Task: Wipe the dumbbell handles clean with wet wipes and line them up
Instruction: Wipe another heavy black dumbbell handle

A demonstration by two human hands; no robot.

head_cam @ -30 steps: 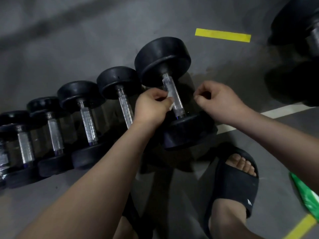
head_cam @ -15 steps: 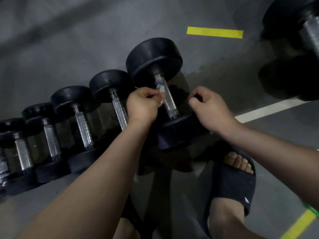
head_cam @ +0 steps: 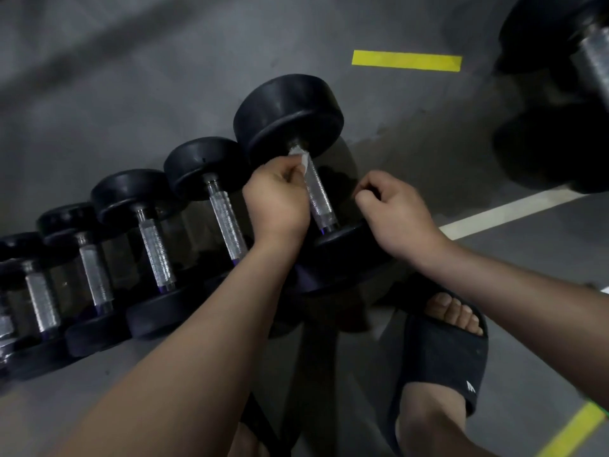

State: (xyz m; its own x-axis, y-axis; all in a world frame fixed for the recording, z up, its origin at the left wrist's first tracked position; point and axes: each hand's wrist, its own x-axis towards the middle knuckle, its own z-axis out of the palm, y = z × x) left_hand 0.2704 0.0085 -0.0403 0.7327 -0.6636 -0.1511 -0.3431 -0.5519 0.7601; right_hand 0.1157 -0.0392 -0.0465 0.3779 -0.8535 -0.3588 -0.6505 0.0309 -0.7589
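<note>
Several black dumbbells with knurled metal handles lie side by side in a row on the grey floor. The largest dumbbell point(head_cam: 290, 113) is at the right end of the row. My left hand point(head_cam: 278, 201) pinches a white wet wipe point(head_cam: 302, 159) against the upper end of its handle point(head_cam: 318, 199), close to the far weight head. My right hand point(head_cam: 393, 212) hovers just right of the handle, above the near weight head, fingers curled and empty. The smaller dumbbells point(head_cam: 227, 222) extend to the left.
Another big dumbbell point(head_cam: 560, 103) lies at the upper right. My foot in a black slide sandal point(head_cam: 441, 361) stands at the lower right. Yellow tape point(head_cam: 407, 60) and a white line point(head_cam: 507, 211) mark the floor.
My left hand has slid the wipe up the handle toward the far weight head. My right hand has stayed beside the handle. The view has shifted slightly.
</note>
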